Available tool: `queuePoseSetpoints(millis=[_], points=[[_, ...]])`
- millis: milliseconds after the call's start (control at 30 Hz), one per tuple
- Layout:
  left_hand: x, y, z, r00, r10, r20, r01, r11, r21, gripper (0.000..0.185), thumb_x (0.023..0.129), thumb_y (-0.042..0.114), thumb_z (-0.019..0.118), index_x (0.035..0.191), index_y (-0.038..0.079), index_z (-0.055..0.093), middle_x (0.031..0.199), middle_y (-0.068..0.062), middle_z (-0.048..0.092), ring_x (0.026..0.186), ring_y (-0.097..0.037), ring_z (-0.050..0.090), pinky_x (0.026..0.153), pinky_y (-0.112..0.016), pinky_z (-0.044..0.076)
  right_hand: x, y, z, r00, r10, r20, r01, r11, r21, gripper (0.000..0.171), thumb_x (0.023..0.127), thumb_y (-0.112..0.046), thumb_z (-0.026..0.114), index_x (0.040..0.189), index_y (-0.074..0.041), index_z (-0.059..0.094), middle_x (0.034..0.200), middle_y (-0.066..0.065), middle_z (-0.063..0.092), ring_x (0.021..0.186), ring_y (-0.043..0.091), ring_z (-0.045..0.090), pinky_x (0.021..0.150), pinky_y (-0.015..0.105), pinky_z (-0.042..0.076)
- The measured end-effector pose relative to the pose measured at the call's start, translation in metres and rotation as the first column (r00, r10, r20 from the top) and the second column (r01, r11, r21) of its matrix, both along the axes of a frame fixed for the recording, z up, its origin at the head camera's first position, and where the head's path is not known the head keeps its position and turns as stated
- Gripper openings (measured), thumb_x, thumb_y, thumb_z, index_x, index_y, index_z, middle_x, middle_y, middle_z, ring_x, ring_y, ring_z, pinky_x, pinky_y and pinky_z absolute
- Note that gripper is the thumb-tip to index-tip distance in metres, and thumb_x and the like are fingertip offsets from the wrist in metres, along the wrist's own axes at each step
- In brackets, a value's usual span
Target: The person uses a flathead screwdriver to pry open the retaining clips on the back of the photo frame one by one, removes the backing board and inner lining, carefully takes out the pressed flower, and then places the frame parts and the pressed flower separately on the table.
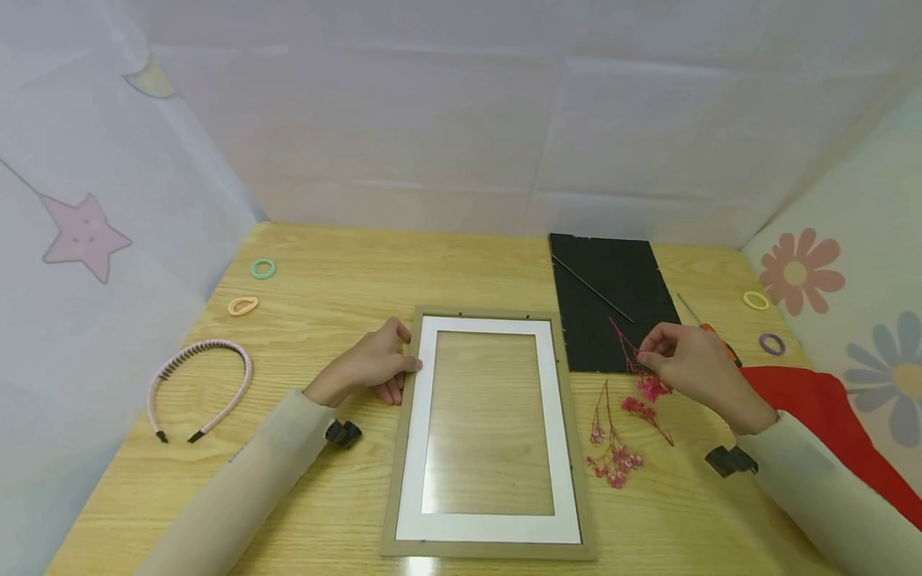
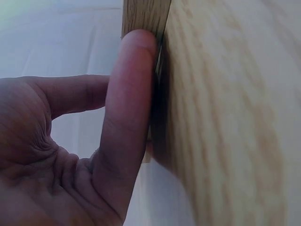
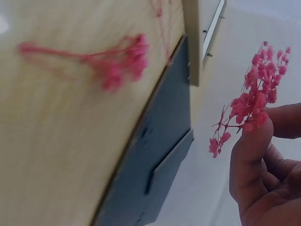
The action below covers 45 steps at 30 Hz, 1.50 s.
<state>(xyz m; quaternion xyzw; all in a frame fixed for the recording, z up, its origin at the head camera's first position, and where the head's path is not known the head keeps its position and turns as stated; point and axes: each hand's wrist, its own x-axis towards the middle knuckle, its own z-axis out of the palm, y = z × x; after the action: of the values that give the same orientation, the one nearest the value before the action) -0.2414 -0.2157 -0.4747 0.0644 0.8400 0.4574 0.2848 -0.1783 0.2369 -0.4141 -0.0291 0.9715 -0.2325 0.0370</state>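
Picture frame [image 1: 490, 436] | left hand [image 1: 374, 364] flat against edge | right hand [image 1: 684, 364] grip pinching flower sprig [image 1: 637, 360]

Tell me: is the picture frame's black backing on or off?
Off: the black backing board lies beside the frame; wood grain shows through it.

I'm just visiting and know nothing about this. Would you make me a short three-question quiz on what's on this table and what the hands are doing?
1. True or false: the right hand pinches a sprig of pink dried flowers.
2. What does the left hand touch? A) the headband B) the frame C) the black board
3. Fill in: more pink sprigs lie on the table to the ______ of the frame.

Key:
1. True. The fingers hold it up off the table.
2. B. The fingers rest against the frame's left edge.
3. Right, between the frame and the right arm.
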Motion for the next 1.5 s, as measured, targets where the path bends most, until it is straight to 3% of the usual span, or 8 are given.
queuePoseSetpoints(millis=[133,533,867,1000,1200,1300,1367,1500], points=[[0.0,-0.002,0.001,1.0,0.011,0.004,-0.011,1.0,-0.006,0.052,0.097,0.017,0.065,0.135,0.004,0.033,0.069,-0.015,0.065,0.048,-0.025,0.068,0.051,-0.042,0.063,0.014,0.019,-0.01,0.999,-0.026,-0.028,0.026,0.999,0.027,0.011,0.092,-0.02,0.071,0.089,-0.011,0.067,0.068,-0.001,0.062,0.054,0.011,0.049,0.047,0.026,0.037],[0.001,-0.005,0.002,1.0,0.013,0.003,-0.013,1.0,0.016,0.054,0.097,0.018,0.065,0.137,0.004,0.032,0.071,-0.015,0.065,0.05,-0.024,0.069,0.052,-0.042,0.063,0.044,0.054,-0.04,0.971,-0.157,0.181,0.142,0.985,0.093,0.018,0.086,-0.026,0.074,0.09,-0.01,0.068,0.063,-0.003,0.06,0.061,0.016,0.055,0.055,0.027,0.041],[0.001,-0.004,0.002,1.0,0.023,0.012,-0.023,0.999,0.028,0.055,0.097,0.016,0.066,0.139,0.003,0.032,0.071,-0.016,0.065,0.049,-0.025,0.069,0.053,-0.043,0.063,0.045,0.055,-0.052,0.964,-0.179,0.197,0.165,0.982,0.088,0.016,0.089,-0.024,0.074,0.09,-0.01,0.069,0.069,-0.001,0.063,0.063,0.015,0.058,0.052,0.026,0.044],[0.001,-0.005,0.001,1.0,0.019,0.009,-0.019,0.999,0.032,0.055,0.097,0.016,0.065,0.139,0.003,0.032,0.072,-0.016,0.065,0.049,-0.025,0.069,0.053,-0.043,0.064,0.048,0.049,-0.048,0.981,-0.145,0.132,0.129,0.984,0.122,0.012,0.089,-0.022,0.072,0.09,-0.01,0.071,0.068,-0.004,0.063,0.063,0.015,0.056,0.053,0.027,0.042],[0.002,-0.006,0.003,1.0,0.013,0.002,-0.013,1.0,0.023,0.056,0.098,0.017,0.066,0.139,0.003,0.032,0.071,-0.015,0.065,0.05,-0.026,0.07,0.053,-0.043,0.064,0.059,-0.004,-0.031,0.985,0.014,-0.17,0.009,0.99,0.139,0.007,0.086,-0.016,0.075,0.085,-0.012,0.069,0.064,-0.007,0.058,0.059,0.01,0.049,0.049,0.023,0.039],[0.005,-0.006,0.003,1.0,0.009,0.0,-0.009,1.0,0.025,0.057,0.098,0.019,0.066,0.142,0.002,0.033,0.073,-0.015,0.066,0.051,-0.024,0.07,0.054,-0.042,0.064,0.071,-0.044,-0.029,0.927,0.2,-0.318,-0.168,0.978,0.127,0.014,0.081,-0.013,0.082,0.086,-0.015,0.069,0.074,-0.01,0.062,0.065,0.003,0.053,0.053,0.019,0.045],[0.011,-0.007,0.002,1.0,0.011,-0.004,-0.011,0.999,0.044,0.058,0.098,0.018,0.066,0.144,0.001,0.034,0.077,-0.015,0.067,0.054,-0.023,0.07,0.056,-0.04,0.065,0.083,-0.069,-0.031,0.873,0.346,-0.345,-0.324,0.938,0.122,0.021,0.08,-0.015,0.084,0.094,-0.017,0.07,0.087,-0.011,0.065,0.074,0.0,0.057,0.061,0.018,0.052],[0.034,-0.007,0.0,0.998,0.059,-0.022,-0.056,0.992,0.112,0.054,0.097,0.012,0.065,0.143,-0.002,0.041,0.088,-0.013,0.066,0.063,-0.02,0.069,0.061,-0.037,0.065,0.107,-0.102,-0.036,0.8,0.566,-0.2,-0.564,0.822,0.073,0.035,0.086,-0.027,0.082,0.115,-0.021,0.064,0.112,-0.013,0.064,0.094,0.0,0.058,0.081,0.023,0.061]])
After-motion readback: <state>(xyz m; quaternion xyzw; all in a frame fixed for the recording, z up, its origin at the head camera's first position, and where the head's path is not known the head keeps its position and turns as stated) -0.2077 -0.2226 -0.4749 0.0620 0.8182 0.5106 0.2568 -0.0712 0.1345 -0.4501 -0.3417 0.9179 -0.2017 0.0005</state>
